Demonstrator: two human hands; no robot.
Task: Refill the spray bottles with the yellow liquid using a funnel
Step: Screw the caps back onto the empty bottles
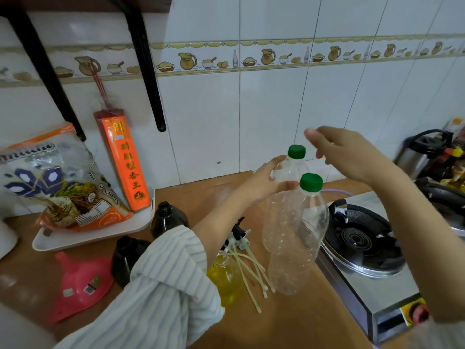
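Observation:
Two empty clear plastic bottles with green caps stand on the wooden counter: a near one (299, 238) and a far one (289, 172). My left hand (266, 180) grips the far bottle at its shoulder. My right hand (344, 152) hovers above and right of both caps, fingers loosely spread, holding nothing. A small clear spray bottle (225, 275) holding yellow liquid stands uncapped by my left sleeve. Spray heads with long pale tubes (249, 258) lie beside it. Two dark spray bottles (167, 217) (125, 255) stand uncapped. A pink funnel (80, 283) lies at the lower left.
A gas stove (362, 245) sits right of the bottles. A white tray (100, 235) at left holds a rice bag (52, 187) and an orange incense box (124, 159). A thermos pot (422, 152) stands far right. Tiled wall behind.

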